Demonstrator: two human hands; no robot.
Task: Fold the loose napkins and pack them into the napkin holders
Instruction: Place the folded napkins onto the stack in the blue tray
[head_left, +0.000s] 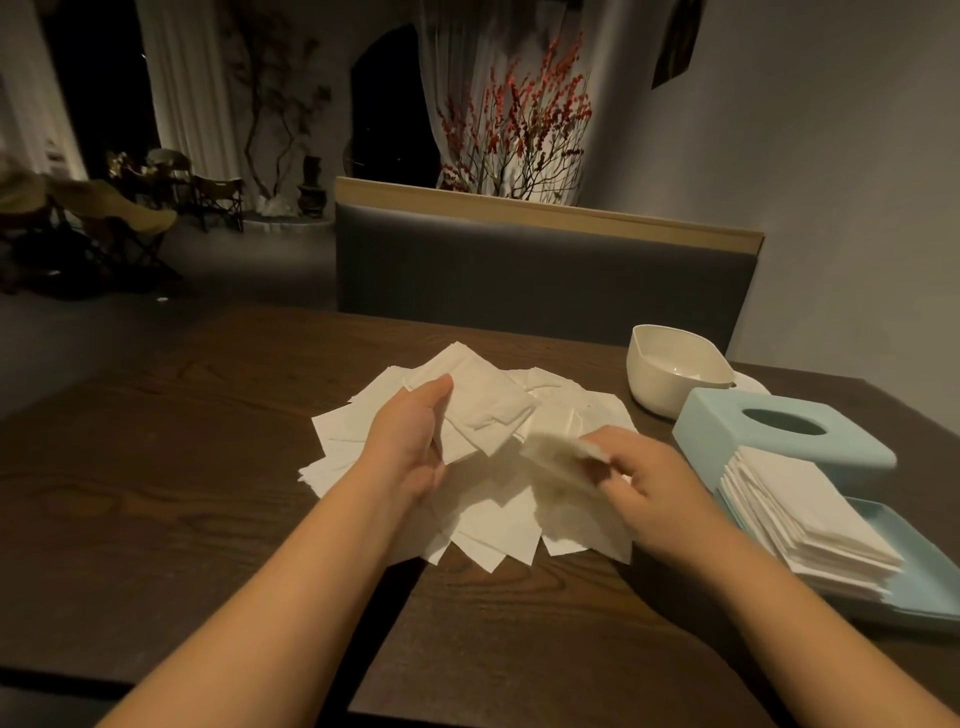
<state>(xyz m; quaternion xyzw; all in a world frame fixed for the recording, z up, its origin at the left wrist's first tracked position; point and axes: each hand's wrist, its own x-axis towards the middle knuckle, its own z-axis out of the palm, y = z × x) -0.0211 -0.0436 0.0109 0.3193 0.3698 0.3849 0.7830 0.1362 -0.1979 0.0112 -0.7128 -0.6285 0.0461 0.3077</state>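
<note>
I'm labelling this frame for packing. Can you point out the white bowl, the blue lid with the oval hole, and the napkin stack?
white bowl (655, 387), head view, outer front wall.
blue lid (727, 435), head view, top left of the hole.
napkin stack (810, 512), head view, top sheet.

Dark wood-grain table (156, 493) in the foreground, a seam running across its near part; white bowl (675, 374) on its far right side; grey padded bench back (545, 270) with a pale wooden top rail just behind the table; red-berried branches (519, 119) rising behind the bench, lit against a white curtain (192, 93); dark arched opening (389, 104) to their left; bare twisting branches beside a dark vase (311, 187); folding chairs (218, 200) on the floor at far left; plain grey wall (831, 156) at right.
</note>
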